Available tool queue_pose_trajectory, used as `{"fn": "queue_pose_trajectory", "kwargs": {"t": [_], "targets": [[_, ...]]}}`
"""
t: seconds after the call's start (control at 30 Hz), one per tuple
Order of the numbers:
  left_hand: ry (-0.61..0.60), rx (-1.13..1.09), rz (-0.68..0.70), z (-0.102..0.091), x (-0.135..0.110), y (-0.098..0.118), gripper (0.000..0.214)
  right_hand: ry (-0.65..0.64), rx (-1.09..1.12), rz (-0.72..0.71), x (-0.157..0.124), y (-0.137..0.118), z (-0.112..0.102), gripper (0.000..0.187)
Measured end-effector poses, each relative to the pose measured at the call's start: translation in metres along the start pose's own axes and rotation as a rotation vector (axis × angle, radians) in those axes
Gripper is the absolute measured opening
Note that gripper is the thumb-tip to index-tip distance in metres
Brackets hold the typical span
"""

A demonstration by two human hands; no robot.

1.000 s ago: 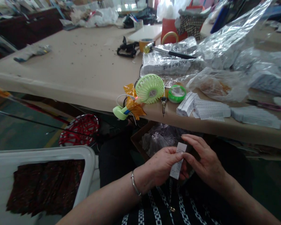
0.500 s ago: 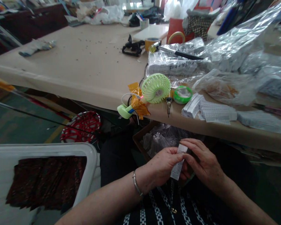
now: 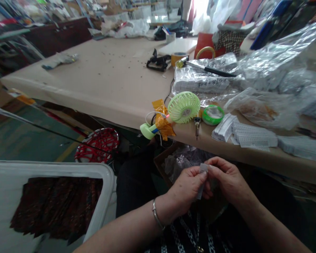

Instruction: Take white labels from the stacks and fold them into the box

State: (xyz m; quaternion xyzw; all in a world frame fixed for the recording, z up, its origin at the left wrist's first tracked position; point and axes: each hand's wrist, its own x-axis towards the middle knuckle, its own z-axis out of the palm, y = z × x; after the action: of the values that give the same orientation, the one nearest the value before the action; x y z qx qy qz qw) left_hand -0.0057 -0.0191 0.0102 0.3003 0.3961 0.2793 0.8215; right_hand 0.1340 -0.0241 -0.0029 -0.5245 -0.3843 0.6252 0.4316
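A small white printed label (image 3: 203,167) stands between my two hands above my lap. My left hand (image 3: 184,187) pinches it with thumb and fingers, and the label's lower end shows beneath the thumb. Thumb and bent forefinger of my right hand (image 3: 228,179) close together at the label's upper right edge. Behind the hands, below the table edge, a cardboard box (image 3: 162,164) holds crumpled clear plastic (image 3: 177,160). Stacks of similar labels (image 3: 254,136) lie on the table's near edge.
A green fan (image 3: 184,107) is taped to the table edge, beside a soldering-iron-like tool (image 3: 197,127) and a green tape roll (image 3: 213,115). Plastic-wrapped bundles (image 3: 200,84) lie behind. At left, a white bin (image 3: 106,175) holds dark folded fabric (image 3: 58,205); a red-laced round stool (image 3: 97,146) stands beyond.
The label has turned, showing a narrower face. My right fingers have curled in from lying over its top to pinching at its edge. The view has shifted, so the table appears lower and further right.
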Motion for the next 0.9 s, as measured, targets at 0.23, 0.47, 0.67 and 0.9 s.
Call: {"fn": "queue_pose_trajectory", "kwargs": {"t": [0.23, 0.47, 0.67, 0.9], "targets": [[0.043, 0.138, 0.144, -0.006, 0.006, 0.005, 0.035, -0.093, 0.054, 0.02, 0.012, -0.007, 0.009, 0.022], [0.262, 0.497, 0.456, -0.019, 0.015, 0.029, 0.017, 0.127, -0.271, -0.209, 0.036, -0.021, 0.012, 0.021], [0.387, 0.698, 0.598, -0.025, 0.025, 0.048, 0.015, 0.178, -0.364, -0.314, 0.049, -0.021, 0.014, 0.019], [0.4, 0.826, 0.686, -0.031, 0.033, 0.05, 0.016, 0.198, -0.439, -0.419, 0.053, -0.026, 0.017, 0.016]]}}
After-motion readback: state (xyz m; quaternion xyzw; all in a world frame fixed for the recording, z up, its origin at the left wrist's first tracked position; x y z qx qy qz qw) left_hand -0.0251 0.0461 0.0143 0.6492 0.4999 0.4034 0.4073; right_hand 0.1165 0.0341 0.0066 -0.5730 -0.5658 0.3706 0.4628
